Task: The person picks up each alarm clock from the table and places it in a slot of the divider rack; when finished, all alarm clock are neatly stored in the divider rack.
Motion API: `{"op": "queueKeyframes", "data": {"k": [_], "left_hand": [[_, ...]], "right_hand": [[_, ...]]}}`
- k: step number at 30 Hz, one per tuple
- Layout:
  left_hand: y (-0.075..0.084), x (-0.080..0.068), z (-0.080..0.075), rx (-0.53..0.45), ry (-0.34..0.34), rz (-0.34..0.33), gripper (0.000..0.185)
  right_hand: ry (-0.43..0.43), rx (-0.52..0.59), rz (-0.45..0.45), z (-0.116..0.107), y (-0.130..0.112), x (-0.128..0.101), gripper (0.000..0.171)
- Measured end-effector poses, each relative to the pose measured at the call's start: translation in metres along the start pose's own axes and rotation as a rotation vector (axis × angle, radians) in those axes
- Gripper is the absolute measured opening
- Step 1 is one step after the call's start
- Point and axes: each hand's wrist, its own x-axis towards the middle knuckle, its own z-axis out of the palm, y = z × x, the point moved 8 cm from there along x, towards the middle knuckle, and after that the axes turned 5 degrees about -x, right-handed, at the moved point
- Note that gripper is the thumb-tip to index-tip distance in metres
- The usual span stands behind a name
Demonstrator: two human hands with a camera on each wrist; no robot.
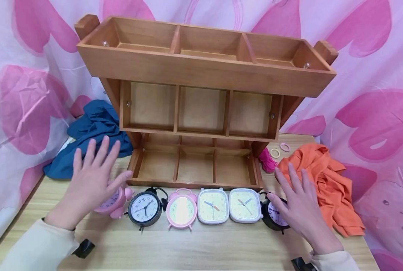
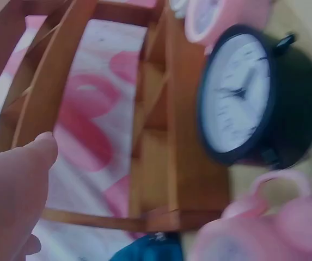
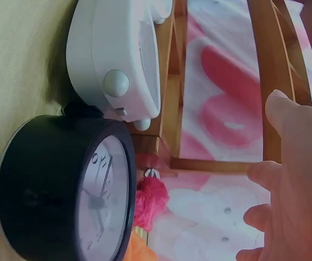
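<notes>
Both hands hovered flat, fingers spread, holding nothing: left hand (image 1: 91,180) over the pink bell clock (image 1: 115,201), right hand (image 1: 298,205) over the black clock (image 1: 274,216). Six clocks stood in a row before the wooden shelf (image 1: 201,109).

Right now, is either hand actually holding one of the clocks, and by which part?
Neither. The left hand and right hand hover open over the end clocks, gripping nothing.
</notes>
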Motion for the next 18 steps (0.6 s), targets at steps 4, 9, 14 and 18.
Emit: {"op": "queueKeyframes", "data": {"k": [4,9,14,18], "left_hand": [[-0.007,0.013,-0.023,-0.109,0.085,-0.018,0.088],[-0.02,0.039,-0.039,-0.354,0.148,-0.094,0.079],[-0.033,0.062,-0.037,-0.587,0.151,-0.181,0.073],[-0.035,0.075,-0.031,-0.745,0.129,-0.215,0.069]], "right_hand": [[0.026,0.023,0.007,-0.001,0.005,-0.01,0.075],[0.07,0.045,0.0,0.003,0.011,-0.022,0.08],[0.103,0.065,0.015,0.012,0.016,-0.03,0.089],[0.117,0.099,0.038,0.02,0.02,-0.037,0.097]]}}
